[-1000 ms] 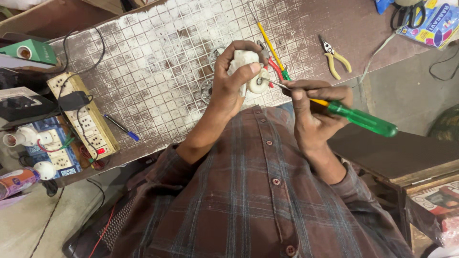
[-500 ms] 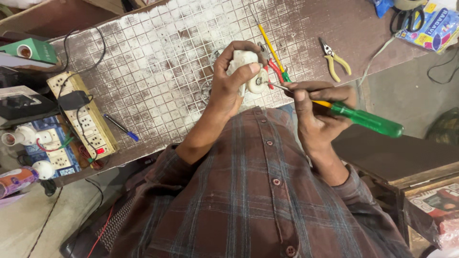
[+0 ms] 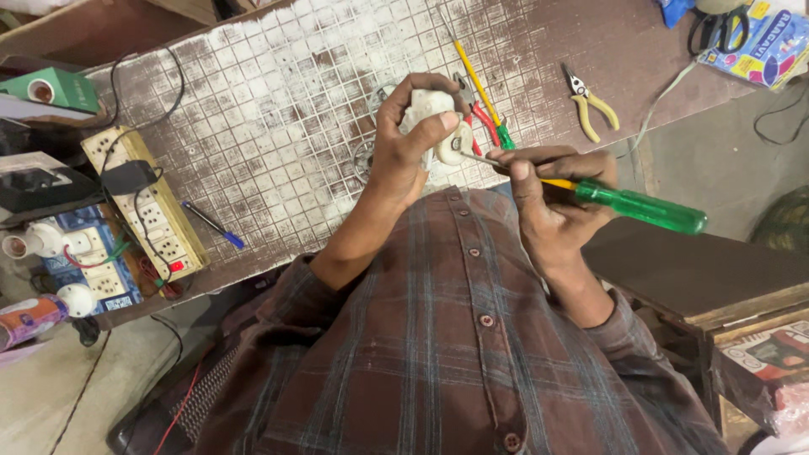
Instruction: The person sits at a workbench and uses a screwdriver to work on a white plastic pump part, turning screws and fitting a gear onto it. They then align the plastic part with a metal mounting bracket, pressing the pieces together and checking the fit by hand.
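Hardly anything is shifting since the earlier frame: both hands are staying locked together above the surface (image 3: 278,160), with the screwdriver's green handle sitting just a touch lower and flatter than before.

Now the white plastic fitting (image 3: 431,114) — it is looking small, blocky and off-white, with a rounded pale piece at its lower right edge. The left hand (image 3: 410,139) is wrapping around it, fingers curled over the top, thumb pressing on the front, gripping it firmly. Just right of the fitting, the right hand (image 3: 552,198) is closing tight on the screwdriver (image 3: 624,200), its metal shaft reaching left so the tip is meeting the fitting's rounded piece, the translucent green handle sticking out to the right.

Behind the fitting, red-handled pliers (image 3: 476,114) are lying on the surface, touching a yellow-and-green screwdriver (image 3: 480,88). Further right of the fitting, yellow-handled pliers (image 3: 592,103) are resting well apart.
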